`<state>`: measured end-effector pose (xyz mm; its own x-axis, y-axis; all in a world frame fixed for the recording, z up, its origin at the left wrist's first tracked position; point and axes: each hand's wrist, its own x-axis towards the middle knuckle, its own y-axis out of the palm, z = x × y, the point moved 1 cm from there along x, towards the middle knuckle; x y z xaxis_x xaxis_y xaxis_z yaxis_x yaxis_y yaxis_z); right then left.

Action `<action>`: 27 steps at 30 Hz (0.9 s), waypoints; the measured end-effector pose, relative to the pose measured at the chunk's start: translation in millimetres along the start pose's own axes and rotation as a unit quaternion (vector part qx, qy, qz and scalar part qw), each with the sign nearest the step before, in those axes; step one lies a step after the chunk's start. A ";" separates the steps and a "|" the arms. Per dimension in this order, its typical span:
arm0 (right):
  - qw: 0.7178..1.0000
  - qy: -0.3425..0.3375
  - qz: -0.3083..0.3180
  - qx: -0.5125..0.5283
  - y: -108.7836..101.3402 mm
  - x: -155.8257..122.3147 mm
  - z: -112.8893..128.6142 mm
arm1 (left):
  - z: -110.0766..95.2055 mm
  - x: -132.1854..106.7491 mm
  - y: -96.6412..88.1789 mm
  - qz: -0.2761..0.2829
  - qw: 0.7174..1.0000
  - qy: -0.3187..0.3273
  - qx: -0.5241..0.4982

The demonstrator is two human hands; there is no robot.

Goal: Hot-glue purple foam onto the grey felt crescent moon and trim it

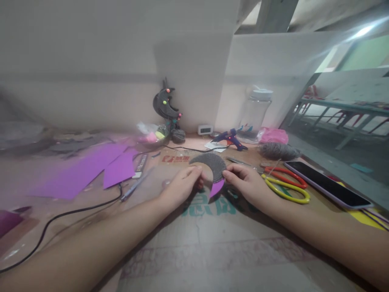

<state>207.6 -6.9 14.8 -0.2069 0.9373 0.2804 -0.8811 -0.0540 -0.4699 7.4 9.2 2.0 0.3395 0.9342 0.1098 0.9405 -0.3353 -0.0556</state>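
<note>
Well, right hand [247, 181] pinches crescent [214, 163] (outer edge, apparently).

From my remote seat I'd call this a craft workshop. The worktop [33, 227] I look down on carries a glue gun [231, 138], scissors [275, 181], grey yarn [279, 151] and, at the left of the frame, sheets of purple paper [82, 172]; printed cardboard [206, 263] spreads along the bottom, with a grey crescent [216, 165] near the centre. Pale panels [106, 48] wall this spot across the upper left. Past them, at the right edge, I see a second worktop [343, 103] with red stools [349, 117] beneath, like a room furnished for several people.
</note>
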 end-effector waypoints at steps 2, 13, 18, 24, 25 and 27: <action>1.000 -0.001 0.006 -0.005 0.2 0.9 1.5 | 0.0 1.4 0.0 0.020 1.000 0.009 -0.009; 0.998 0.023 0.047 0.016 7.2 2.8 2.3 | -3.2 -1.6 -3.8 0.009 0.998 -0.003 0.070; 0.998 0.005 0.066 0.010 7.9 2.7 5.9 | -3.1 -1.4 -4.5 -0.023 0.994 -0.009 0.110; 0.999 0.006 0.016 -0.051 -0.6 3.2 3.8 | -5.8 -1.8 -2.9 -0.035 0.996 -0.021 0.085; 0.997 0.002 0.025 -0.068 -0.9 2.9 4.4 | -6.2 -2.0 -2.8 -0.041 0.995 -0.023 0.087; 0.995 -0.020 0.045 -0.092 -0.3 2.1 6.7 | -7.2 -2.7 -2.6 -0.048 0.994 -0.020 0.092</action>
<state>204.6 -7.2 21.2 -0.3011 0.9170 0.2617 -0.7662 -0.0693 -0.6389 4.1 6.7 9.0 0.2432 0.9664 0.0836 0.9489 -0.2192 -0.2270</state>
